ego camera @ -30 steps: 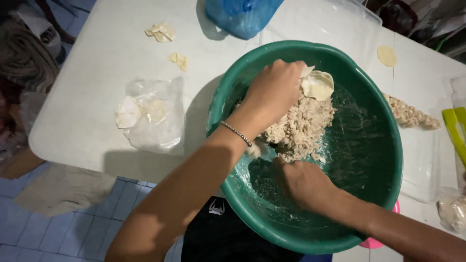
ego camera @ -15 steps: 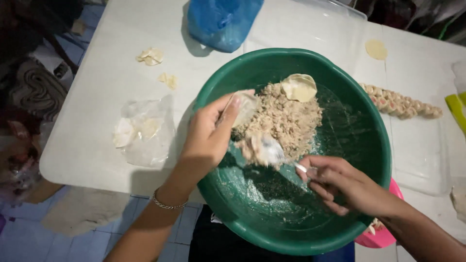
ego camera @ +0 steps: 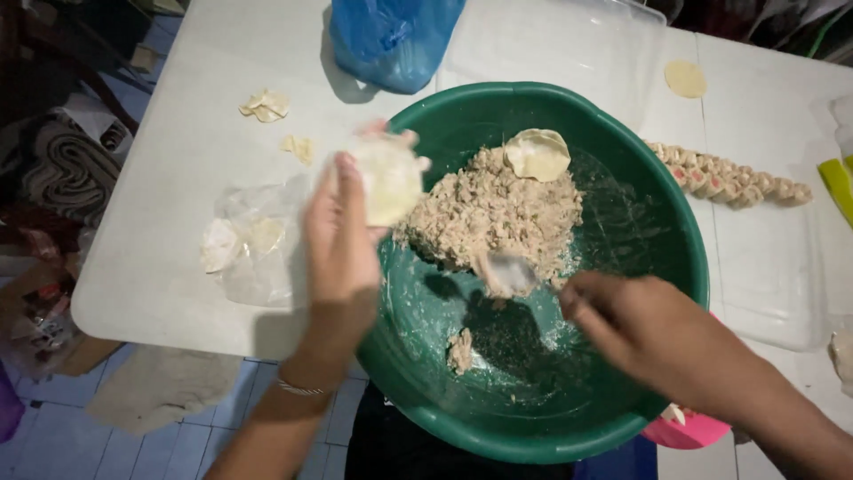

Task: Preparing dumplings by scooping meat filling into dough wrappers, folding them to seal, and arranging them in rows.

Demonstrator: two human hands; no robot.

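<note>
Green basin of minced filling: a round wrapper is cupped in the left hand, a spoon pinched by the right hand.

Glossy green plastic basin, coarse crumbly filling, matt dough wrapper, possibly metal spoon

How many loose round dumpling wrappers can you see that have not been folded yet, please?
3. One wrapper lies in the left hand, one rests on the filling in the green basin, and one lies on the table top right. Others may be hidden.
</note>
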